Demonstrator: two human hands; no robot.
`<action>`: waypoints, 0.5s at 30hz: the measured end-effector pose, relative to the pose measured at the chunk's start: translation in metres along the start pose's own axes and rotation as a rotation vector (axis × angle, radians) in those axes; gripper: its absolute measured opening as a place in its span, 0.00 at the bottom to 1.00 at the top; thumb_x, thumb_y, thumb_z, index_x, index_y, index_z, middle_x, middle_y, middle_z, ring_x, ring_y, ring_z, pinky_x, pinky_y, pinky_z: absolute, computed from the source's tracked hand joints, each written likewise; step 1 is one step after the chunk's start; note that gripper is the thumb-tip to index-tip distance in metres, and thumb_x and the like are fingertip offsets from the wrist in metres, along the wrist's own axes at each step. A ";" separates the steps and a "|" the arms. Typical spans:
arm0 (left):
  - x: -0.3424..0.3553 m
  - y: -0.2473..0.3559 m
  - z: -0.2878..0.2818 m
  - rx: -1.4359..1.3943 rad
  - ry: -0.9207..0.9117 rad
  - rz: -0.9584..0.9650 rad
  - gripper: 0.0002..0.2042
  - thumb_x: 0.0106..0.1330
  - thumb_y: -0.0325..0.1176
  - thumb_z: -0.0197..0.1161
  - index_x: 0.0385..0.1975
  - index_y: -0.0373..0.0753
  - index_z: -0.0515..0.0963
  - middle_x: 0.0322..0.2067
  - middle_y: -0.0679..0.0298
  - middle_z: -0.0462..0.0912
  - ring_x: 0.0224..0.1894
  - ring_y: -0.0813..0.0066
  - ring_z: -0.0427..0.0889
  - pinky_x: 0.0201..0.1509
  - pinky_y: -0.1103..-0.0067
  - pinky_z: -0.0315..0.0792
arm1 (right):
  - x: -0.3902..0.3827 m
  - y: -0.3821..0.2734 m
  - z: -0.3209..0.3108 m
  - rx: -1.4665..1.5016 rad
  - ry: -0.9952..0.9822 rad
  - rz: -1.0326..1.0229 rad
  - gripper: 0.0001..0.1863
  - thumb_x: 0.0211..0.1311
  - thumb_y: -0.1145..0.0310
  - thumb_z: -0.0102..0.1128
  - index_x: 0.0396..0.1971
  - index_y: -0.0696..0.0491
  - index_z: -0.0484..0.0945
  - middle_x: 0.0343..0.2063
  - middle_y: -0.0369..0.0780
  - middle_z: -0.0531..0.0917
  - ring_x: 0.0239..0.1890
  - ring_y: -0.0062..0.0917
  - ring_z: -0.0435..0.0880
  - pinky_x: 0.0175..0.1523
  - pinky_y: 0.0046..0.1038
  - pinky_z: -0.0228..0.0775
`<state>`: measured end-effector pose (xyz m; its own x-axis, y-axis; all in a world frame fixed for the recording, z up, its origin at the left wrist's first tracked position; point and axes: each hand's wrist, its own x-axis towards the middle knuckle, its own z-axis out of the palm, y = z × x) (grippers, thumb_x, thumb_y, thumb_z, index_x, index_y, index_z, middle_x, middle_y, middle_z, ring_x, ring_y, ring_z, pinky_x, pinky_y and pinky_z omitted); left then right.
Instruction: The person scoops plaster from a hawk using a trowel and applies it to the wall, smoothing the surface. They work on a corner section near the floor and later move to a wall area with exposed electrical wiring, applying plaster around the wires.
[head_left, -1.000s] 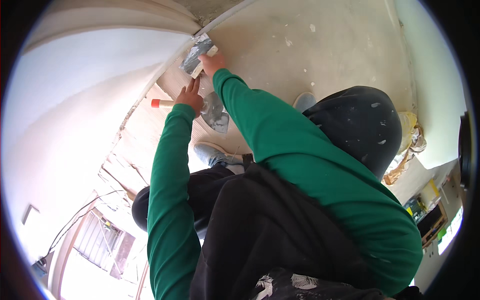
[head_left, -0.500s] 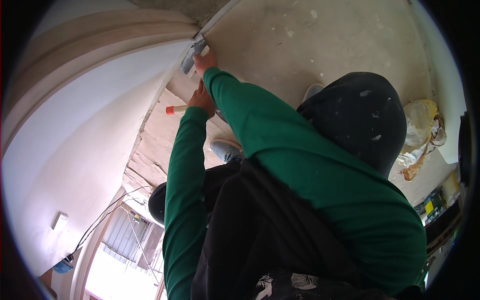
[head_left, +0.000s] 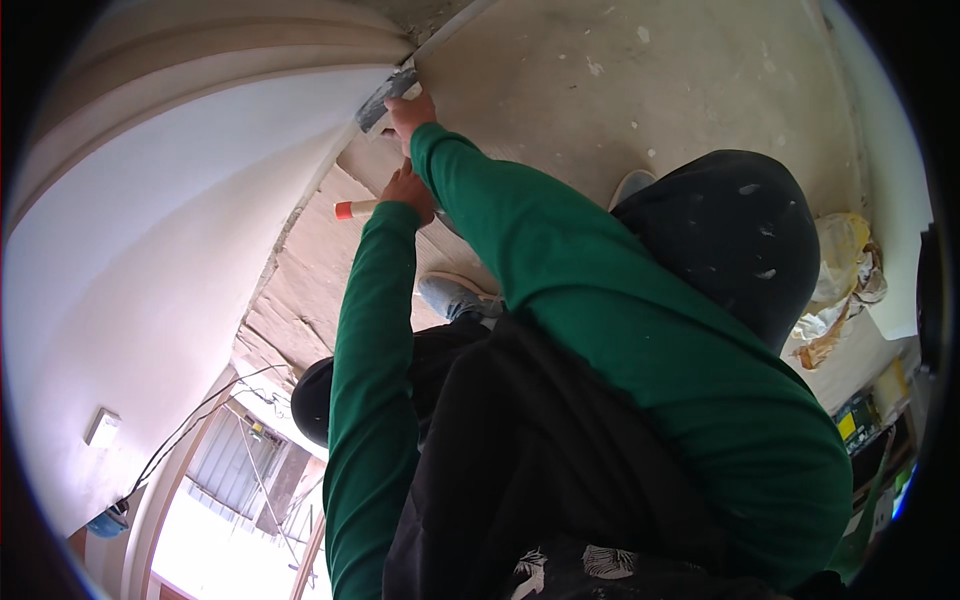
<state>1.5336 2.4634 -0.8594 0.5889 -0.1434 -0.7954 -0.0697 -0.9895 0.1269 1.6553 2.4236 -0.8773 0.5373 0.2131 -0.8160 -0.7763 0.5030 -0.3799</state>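
My right hand is closed on a grey, putty-smeared plastering trowel. The blade lies along the bottom of the white wall, close to the corner where the curved trim comes down. Just below it, my left hand is closed around a pale handle with a red end, which sticks out to the left. Whatever is at the other end of that handle is hidden behind my hand and sleeve. Both arms, in green sleeves, reach forward and the wrists nearly overlap.
My shoe and dark knees flank the arms. Crumpled yellow and white plastic lies at right. Cables hang by a doorway at lower left, near a wall switch. Creased sheeting runs along the wall's foot.
The trowel has tilted and shifted slightly up, its blade now flatter along the wall's foot. My left hand stays low with the handle. The whole view has shifted a little.
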 end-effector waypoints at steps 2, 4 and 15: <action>-0.003 0.003 -0.005 0.069 0.038 0.019 0.29 0.52 0.30 0.60 0.59 0.33 0.69 0.69 0.48 0.54 0.72 0.51 0.50 0.71 0.65 0.56 | -0.007 -0.002 -0.003 0.005 -0.042 -0.037 0.28 0.56 0.77 0.60 0.58 0.50 0.64 0.46 0.45 0.78 0.40 0.39 0.84 0.35 0.44 0.84; -0.009 0.006 -0.010 0.119 0.047 0.022 0.25 0.53 0.31 0.60 0.54 0.34 0.73 0.70 0.48 0.53 0.73 0.52 0.49 0.71 0.65 0.56 | -0.012 -0.007 -0.013 -0.017 -0.080 -0.003 0.25 0.57 0.75 0.61 0.56 0.50 0.66 0.45 0.43 0.78 0.41 0.37 0.83 0.40 0.44 0.82; -0.096 -0.074 -0.055 -0.692 -0.256 -0.200 0.12 0.55 0.36 0.66 0.28 0.32 0.78 0.18 0.60 0.80 0.16 0.74 0.78 0.21 0.78 0.73 | -0.057 -0.077 -0.090 -1.255 -0.611 -0.721 0.23 0.54 0.75 0.55 0.53 0.48 0.76 0.46 0.44 0.82 0.45 0.37 0.81 0.55 0.32 0.73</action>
<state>1.5262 2.5517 -0.7598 0.3267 -0.0460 -0.9440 0.5887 -0.7715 0.2413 1.6547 2.2975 -0.8411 0.7068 0.6943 -0.1357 0.0917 -0.2801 -0.9556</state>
